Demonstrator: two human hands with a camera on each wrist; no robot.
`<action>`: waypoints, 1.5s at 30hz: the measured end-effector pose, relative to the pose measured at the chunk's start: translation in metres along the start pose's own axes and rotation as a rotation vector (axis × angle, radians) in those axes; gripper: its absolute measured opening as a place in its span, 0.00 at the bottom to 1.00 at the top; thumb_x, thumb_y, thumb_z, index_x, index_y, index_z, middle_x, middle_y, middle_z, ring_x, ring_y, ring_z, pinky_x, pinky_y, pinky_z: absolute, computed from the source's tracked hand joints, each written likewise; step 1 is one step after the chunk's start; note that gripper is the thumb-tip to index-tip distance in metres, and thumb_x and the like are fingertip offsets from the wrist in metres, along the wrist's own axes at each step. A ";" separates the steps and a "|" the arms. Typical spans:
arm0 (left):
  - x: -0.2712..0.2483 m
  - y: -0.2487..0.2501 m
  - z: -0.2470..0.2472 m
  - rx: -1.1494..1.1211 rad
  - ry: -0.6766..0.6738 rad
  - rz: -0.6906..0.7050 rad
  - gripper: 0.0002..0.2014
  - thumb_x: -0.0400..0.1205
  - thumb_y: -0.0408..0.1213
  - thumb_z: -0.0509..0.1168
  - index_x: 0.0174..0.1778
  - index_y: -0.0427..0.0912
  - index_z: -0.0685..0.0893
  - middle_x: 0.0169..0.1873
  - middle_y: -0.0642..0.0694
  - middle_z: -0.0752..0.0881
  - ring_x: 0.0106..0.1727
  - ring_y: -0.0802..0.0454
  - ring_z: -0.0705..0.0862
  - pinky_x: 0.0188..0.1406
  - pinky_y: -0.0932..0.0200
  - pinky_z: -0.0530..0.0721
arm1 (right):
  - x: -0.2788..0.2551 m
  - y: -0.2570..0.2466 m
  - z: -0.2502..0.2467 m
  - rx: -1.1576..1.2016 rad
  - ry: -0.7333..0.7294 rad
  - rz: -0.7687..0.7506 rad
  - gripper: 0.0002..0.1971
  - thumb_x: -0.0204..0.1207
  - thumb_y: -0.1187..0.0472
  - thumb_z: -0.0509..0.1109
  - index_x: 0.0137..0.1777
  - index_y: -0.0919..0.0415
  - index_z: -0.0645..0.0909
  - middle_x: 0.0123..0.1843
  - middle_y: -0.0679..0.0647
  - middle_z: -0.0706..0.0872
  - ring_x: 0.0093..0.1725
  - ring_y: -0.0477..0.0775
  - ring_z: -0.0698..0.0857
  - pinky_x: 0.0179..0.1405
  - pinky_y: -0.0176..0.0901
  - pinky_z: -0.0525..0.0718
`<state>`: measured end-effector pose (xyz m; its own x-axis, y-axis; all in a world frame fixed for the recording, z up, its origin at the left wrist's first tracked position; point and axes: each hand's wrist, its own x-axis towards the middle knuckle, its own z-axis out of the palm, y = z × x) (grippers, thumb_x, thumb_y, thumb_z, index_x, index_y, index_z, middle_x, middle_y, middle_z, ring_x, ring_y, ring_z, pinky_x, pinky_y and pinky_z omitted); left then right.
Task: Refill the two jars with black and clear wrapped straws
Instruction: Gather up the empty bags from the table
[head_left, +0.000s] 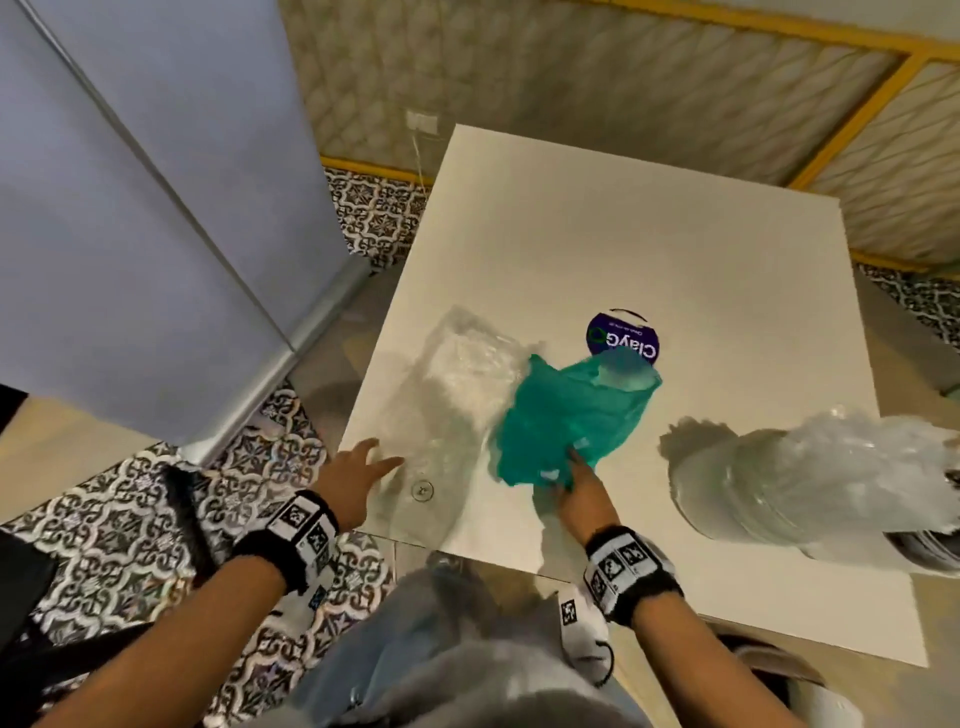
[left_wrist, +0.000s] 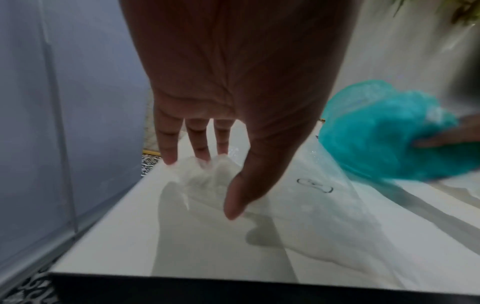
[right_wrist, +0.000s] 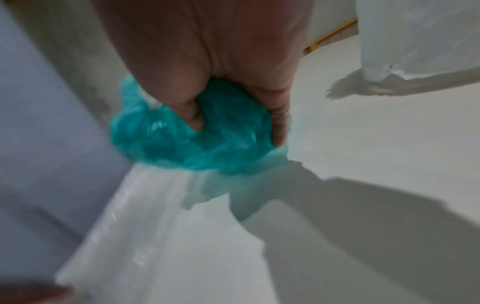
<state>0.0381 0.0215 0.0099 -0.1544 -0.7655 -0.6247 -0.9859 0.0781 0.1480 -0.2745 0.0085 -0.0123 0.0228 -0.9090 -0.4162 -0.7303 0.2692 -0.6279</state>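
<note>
The right hand was clamped on a teal bag at the table's near middle; pulled fast, it risked dragging the limp clear bag beside it, left, which the left hand's spread fingers barely touched. Counted: one teal bag, one clear bag, one clear-wrapped jar right, one purple-labelled lid beyond. No straws showed plainly.

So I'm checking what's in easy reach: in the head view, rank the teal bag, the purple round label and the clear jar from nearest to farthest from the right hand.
1. teal bag: gripped by the right hand.
2. clear jar: lying to its right.
3. purple round label: farther back, behind the bag.
</note>
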 end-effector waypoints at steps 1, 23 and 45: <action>0.003 0.005 0.003 -0.006 -0.007 0.028 0.40 0.71 0.26 0.59 0.76 0.62 0.57 0.80 0.43 0.56 0.72 0.37 0.68 0.66 0.46 0.78 | 0.004 -0.008 -0.008 0.116 0.145 0.009 0.26 0.76 0.68 0.64 0.75 0.66 0.67 0.77 0.66 0.70 0.74 0.65 0.72 0.76 0.54 0.69; 0.047 0.050 -0.019 -0.602 -0.074 0.166 0.30 0.73 0.59 0.50 0.55 0.38 0.83 0.57 0.37 0.85 0.59 0.41 0.82 0.61 0.51 0.78 | 0.001 -0.055 0.019 0.269 -0.510 0.080 0.28 0.57 0.39 0.67 0.56 0.53 0.78 0.54 0.57 0.83 0.54 0.53 0.80 0.65 0.53 0.75; -0.004 0.005 -0.014 -1.199 0.386 -0.169 0.13 0.80 0.46 0.63 0.58 0.47 0.81 0.53 0.45 0.87 0.54 0.49 0.85 0.60 0.48 0.82 | 0.045 -0.063 0.039 0.102 -0.318 -0.067 0.22 0.76 0.61 0.67 0.66 0.50 0.62 0.54 0.62 0.84 0.47 0.62 0.85 0.50 0.55 0.85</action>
<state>0.0351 0.0160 0.0243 0.1951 -0.8607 -0.4703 -0.2843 -0.5086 0.8128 -0.2006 -0.0368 -0.0175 0.2918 -0.7854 -0.5460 -0.6485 0.2571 -0.7165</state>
